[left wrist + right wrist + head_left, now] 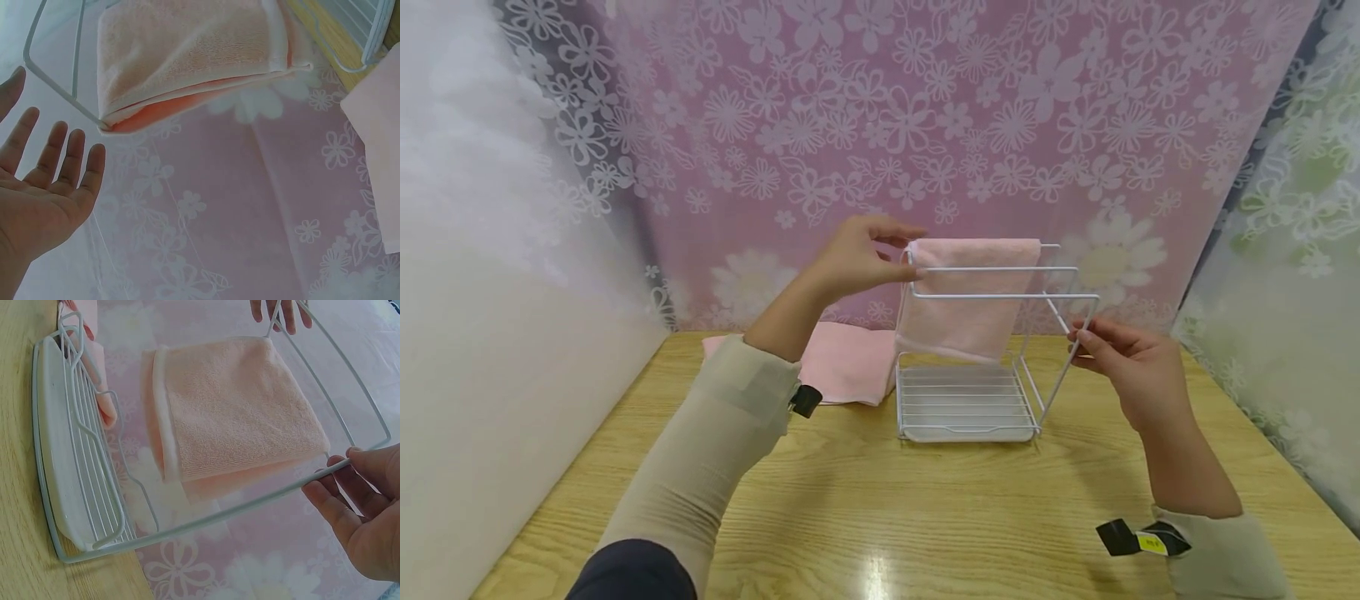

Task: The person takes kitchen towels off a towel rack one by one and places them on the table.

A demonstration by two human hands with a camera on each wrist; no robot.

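Note:
A white wire rack (pixel 1000 296) stands on the table, with a pink towel (pixel 966 329) draped over its rearmost top bar. My right hand (pixel 1138 375) pinches the rack's right side wire between thumb and fingers, which shows closely in the right wrist view. At the upper left corner is my left hand (pixel 861 262), its fingers extended around the ends of the top bars. The left wrist view shows those fingers (pixel 74 150) spread and relaxed, beside the wire and the towel's folded edge, gripping nothing.
Another pink towel (pixel 850 358) lies folded on the wooden table (pixel 880 500), just left of the rack. A white tray (pixel 970 435) sits under the rack's bottom grid. Flowered pink cloth (pixel 850 167) hangs behind, and pale panels (pixel 490 250) stand at both sides.

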